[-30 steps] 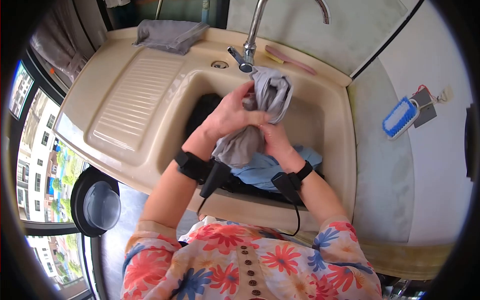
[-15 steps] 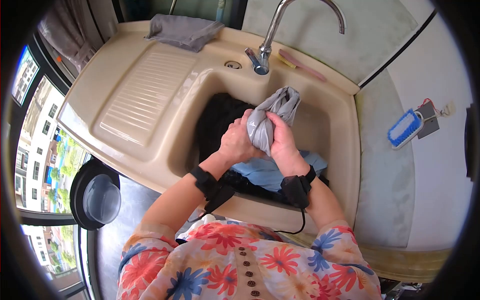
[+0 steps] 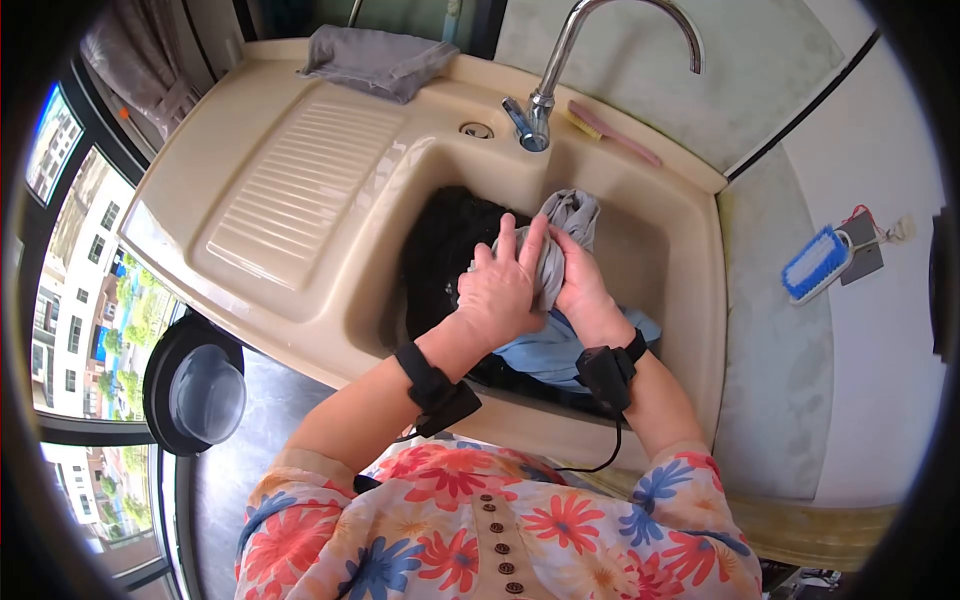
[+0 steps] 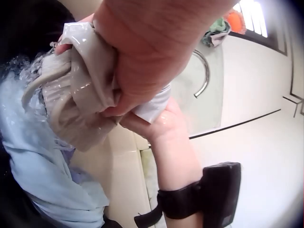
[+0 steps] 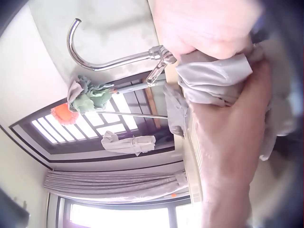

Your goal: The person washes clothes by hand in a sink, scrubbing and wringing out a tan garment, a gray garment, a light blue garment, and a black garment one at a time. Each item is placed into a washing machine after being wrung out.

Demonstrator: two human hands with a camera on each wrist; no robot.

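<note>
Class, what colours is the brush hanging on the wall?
Blue and white bristles; the head view shows it best.

Place: home laundry corner | ribbed washboard (image 3: 300,190) | sink (image 3: 690,290) with clothes (image 3: 560,352) | scrub brush (image 3: 817,263) | window curtain (image 3: 140,75)

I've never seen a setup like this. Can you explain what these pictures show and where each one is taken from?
This is no robot but a person. The wide picture looks down from a camera worn on the head; the two close-ups come from the black wrist cameras. The left hand and right hand hold a bunched, wet-looking grey cloth over a beige sink. A light blue cloth and black fabric lie in it. On its back edge are a second cloth, also grey, and a pink-handled brush beside the tap.
</note>
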